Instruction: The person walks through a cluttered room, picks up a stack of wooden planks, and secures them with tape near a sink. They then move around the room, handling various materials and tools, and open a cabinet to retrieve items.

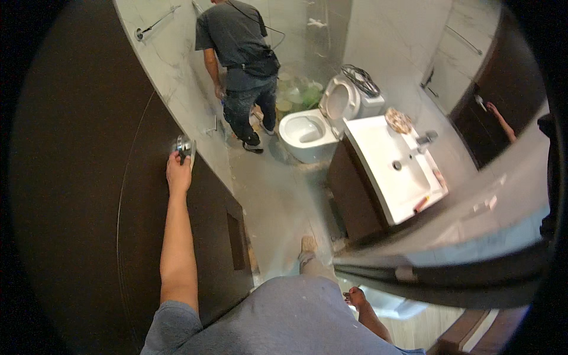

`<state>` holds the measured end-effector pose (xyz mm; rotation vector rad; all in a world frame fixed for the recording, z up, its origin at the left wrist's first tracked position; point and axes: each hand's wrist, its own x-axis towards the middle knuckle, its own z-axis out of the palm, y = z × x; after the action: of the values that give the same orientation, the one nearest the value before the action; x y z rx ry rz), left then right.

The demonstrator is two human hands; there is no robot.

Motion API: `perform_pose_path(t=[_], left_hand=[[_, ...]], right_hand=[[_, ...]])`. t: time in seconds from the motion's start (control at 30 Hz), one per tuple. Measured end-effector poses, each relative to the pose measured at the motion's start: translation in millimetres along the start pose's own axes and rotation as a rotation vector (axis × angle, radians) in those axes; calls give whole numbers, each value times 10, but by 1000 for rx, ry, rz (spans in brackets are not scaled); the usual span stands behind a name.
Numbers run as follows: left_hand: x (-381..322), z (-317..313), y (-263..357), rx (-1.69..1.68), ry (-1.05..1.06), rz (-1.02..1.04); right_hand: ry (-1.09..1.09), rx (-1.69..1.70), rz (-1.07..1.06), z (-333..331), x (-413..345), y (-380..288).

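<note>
My left hand (179, 175) is raised against the dark brown door (213, 217), its fingers closed around the lower part of a metal door handle (183, 145). My right hand (355, 296) hangs low beside my body, near the door frame, with its fingers curled; whether anything is in it cannot be told. Ahead of me lies a bathroom with a grey floor (266, 191), and my one visible foot (308, 244) is on it.
Another person (242, 49) in dark clothes stands bent beyond the toilet (306, 133). A coiled black cable (361, 80) lies on its tank. To the right, a white sink (381, 155) on a brown cabinet (355, 191) holds a bundled thing (398, 120) and a red object (421, 204).
</note>
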<state>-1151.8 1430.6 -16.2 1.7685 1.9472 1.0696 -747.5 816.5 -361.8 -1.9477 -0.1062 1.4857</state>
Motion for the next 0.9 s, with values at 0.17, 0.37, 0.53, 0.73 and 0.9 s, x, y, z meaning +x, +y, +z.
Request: perform_pose_path(t=[0.17,0.37,0.53,0.73,0.9], left_hand=[[203,219,-3,72,-150,-229],[469,475,194,134,-310,-437],[544,631,302,92,-236,-590],[643,734,623,300,-306,-702],[699,677,978,392,-374,-887]], right_hand=[[-163,-546,-59,-287,1226,-1602],[-118,-685,-279,-213,2726,-3483],[-338,-302,-312,356,3471,-4764],[-630,-770,-279,1654,3579,-5790],[-777,-1032,-480,2765,3548,-6925]])
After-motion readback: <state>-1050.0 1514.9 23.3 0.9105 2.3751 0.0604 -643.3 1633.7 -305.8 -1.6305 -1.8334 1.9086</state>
